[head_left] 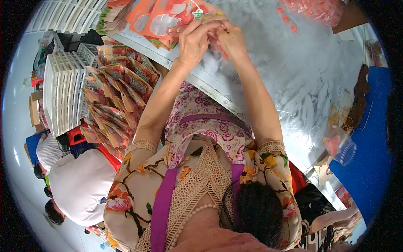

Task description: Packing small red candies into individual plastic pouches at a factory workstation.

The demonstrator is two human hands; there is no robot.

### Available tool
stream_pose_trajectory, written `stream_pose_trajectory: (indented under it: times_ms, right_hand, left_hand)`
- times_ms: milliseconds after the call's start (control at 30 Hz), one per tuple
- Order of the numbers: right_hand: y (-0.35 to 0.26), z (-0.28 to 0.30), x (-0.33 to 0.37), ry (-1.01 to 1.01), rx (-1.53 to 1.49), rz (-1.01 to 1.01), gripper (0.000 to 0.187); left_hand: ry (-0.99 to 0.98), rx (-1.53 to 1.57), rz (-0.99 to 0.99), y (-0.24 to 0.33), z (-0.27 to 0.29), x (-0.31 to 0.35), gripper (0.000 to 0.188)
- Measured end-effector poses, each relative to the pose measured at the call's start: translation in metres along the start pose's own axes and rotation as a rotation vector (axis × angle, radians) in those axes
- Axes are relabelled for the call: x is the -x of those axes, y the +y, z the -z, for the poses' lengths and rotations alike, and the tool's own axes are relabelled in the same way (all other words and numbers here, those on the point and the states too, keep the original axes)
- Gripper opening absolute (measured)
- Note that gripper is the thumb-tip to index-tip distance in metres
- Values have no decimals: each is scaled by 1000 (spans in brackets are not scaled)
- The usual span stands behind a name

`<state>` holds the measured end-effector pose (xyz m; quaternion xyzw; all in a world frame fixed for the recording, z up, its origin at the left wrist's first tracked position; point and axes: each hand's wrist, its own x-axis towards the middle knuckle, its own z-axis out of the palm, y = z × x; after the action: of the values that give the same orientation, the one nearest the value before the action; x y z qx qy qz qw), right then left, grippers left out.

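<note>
Over the table (289, 84), my left hand (194, 42) and my right hand (231, 41) meet with bent fingers pinched together. Between and below them shows a small clear plastic bag (216, 45) with pinkish-red pieces in it; the fingers hide most of it. Red-orange printed pouches (145, 23) with clear windows lie flat beside my left hand. Just above that hand is a small green tag (197, 14) with a white string.
A fanned stack of pouches (111, 19) lies at the far left. Left of the table stand many upright pouches (121, 92) and stacked white crates (65, 84). A large bag of red pieces (317, 10), loose red pieces (286, 19) and a tipped clear tub (342, 147) are rightward. People (82, 187) are behind left.
</note>
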<state>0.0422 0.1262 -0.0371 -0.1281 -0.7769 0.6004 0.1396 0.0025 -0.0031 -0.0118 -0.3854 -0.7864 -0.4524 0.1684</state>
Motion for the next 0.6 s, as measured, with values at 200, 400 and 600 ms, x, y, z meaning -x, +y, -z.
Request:
stream_pose_trajectory:
  times_ms: [200, 400, 600]
  right_hand:
    - [-21, 11, 3, -168, -762, -481, 28]
    - [-38, 14, 22, -100, -992, -519, 28]
    - [-20, 19, 10, -77, -680, -414, 24]
  left_hand:
    - [-12, -116, -140, 1, -3, 8, 36]
    - [37, 52, -35, 12, -3, 2, 37]
    - [45, 23, -93, 14, -10, -4, 36]
